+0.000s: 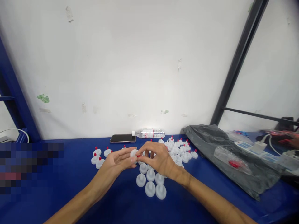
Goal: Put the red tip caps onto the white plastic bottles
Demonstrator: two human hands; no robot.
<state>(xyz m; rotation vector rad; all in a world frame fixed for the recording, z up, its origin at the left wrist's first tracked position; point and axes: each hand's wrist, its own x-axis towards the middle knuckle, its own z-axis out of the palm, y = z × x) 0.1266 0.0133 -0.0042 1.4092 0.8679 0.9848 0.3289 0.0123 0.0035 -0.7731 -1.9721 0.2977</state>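
Note:
Between the thumb and fingers of my left hand (118,160) is a white nozzle cap (133,153), tilted on its side. The thumb and forefinger of my right hand (160,157) pinch a small red tip (138,156) at the nozzle of that cap. Nearest my wrists on the table, several white caps without red tips (150,189) stand nozzle up. To the left of my left hand are several caps with red tips (100,162). A larger cluster of red-tipped caps (184,157) lies behind and right of my right hand, which partly hides it.
A dark phone (122,138) and a clear plastic bottle (149,133) lie along the wall. On the right, a grey plastic bag (207,146) carries a clear bag of red pieces (233,160). Beyond are a power strip (247,146) and another person's blurred hand (291,140).

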